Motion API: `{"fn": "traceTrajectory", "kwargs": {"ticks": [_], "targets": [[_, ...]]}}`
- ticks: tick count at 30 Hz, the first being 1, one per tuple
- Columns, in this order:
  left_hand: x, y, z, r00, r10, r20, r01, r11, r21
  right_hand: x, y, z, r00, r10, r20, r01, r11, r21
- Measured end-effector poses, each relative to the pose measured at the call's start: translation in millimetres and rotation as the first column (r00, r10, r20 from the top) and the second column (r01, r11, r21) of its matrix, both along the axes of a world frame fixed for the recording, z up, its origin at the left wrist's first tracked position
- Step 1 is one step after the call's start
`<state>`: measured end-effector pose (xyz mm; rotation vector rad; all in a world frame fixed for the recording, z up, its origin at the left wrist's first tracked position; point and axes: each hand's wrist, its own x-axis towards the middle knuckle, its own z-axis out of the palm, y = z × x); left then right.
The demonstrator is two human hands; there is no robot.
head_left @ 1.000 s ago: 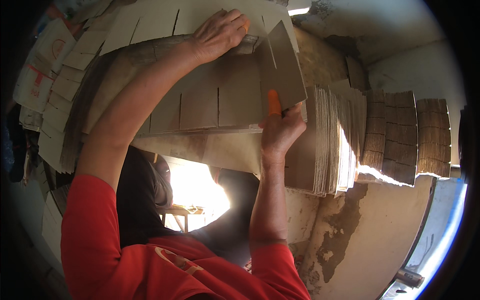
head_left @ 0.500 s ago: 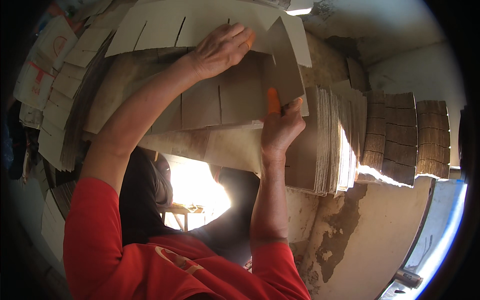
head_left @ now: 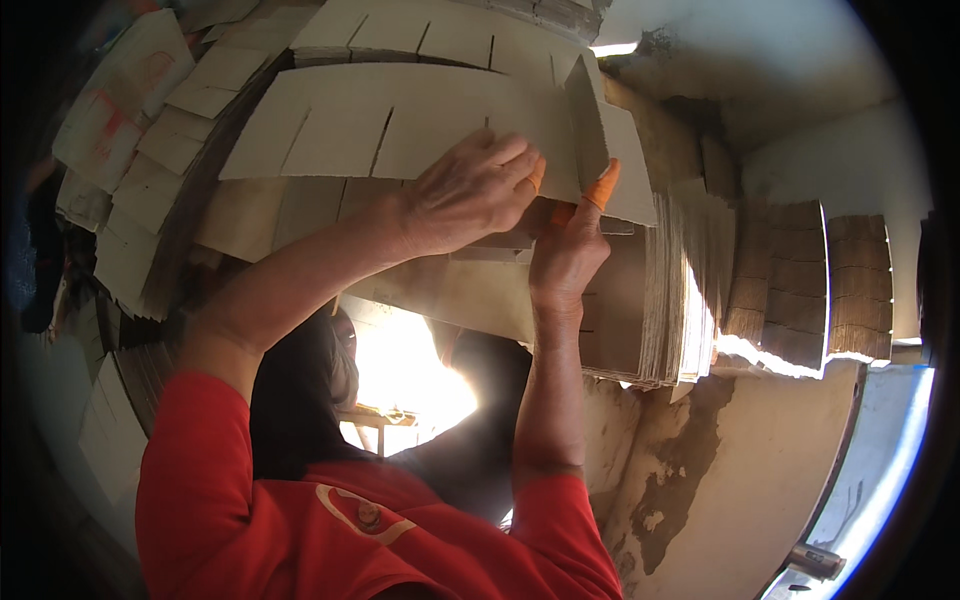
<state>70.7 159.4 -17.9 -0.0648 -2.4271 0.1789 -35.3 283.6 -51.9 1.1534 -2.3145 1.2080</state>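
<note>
A pale slotted cardboard sheet (head_left: 330,125) spans the work surface in front of me, with short dark slits along its near edge. My left hand (head_left: 475,190) pinches that near edge right of its middle; an orange cover shows on one finger. My right hand (head_left: 570,250) is closed at the sheet's right end. Its orange-covered thumb points up against a cardboard flap (head_left: 588,115) that stands upright there. The fingers beneath are partly hidden. Behind the sheet lies a stack of similar slotted sheets (head_left: 400,35).
Upright packed cardboard sheets (head_left: 665,290) stand to the right, with bundles of slotted brown pieces (head_left: 797,285) beyond. More cardboard (head_left: 150,200) is piled at the left. A wall with peeling plaster (head_left: 740,450) is at the lower right. Bright light comes from below the work surface.
The slotted sheet has come nearer to me, away from the stack behind. My left hand has moved nearer and slightly right, closer to my right hand. The flap remains upright.
</note>
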Motion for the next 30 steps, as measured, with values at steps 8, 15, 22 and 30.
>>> {"fn": "traceTrajectory", "kwargs": {"ticks": [8, 15, 22, 30], "targets": [[69, -39, 1, 0.967, 0.232, 0.109, -0.251, 0.941, 0.228, 15, -19, 81, 0.949, 0.17, -0.266, -0.069, 0.934, 0.35], [88, -69, 20, 0.902, 0.317, 0.292, -0.411, 0.838, 0.358, -25, -63, 83, 0.938, 0.327, 0.119, -0.334, 0.753, 0.567], [128, -85, -10, 0.969, 0.244, 0.033, -0.23, 0.848, 0.477, 2, -36, 69, 0.974, 0.186, -0.127, -0.128, 0.92, 0.369], [149, -47, -14, 0.979, 0.034, 0.203, -0.139, 0.839, 0.526, 31, 92, 30, 0.888, 0.19, -0.419, 0.097, 0.813, 0.574]]}}
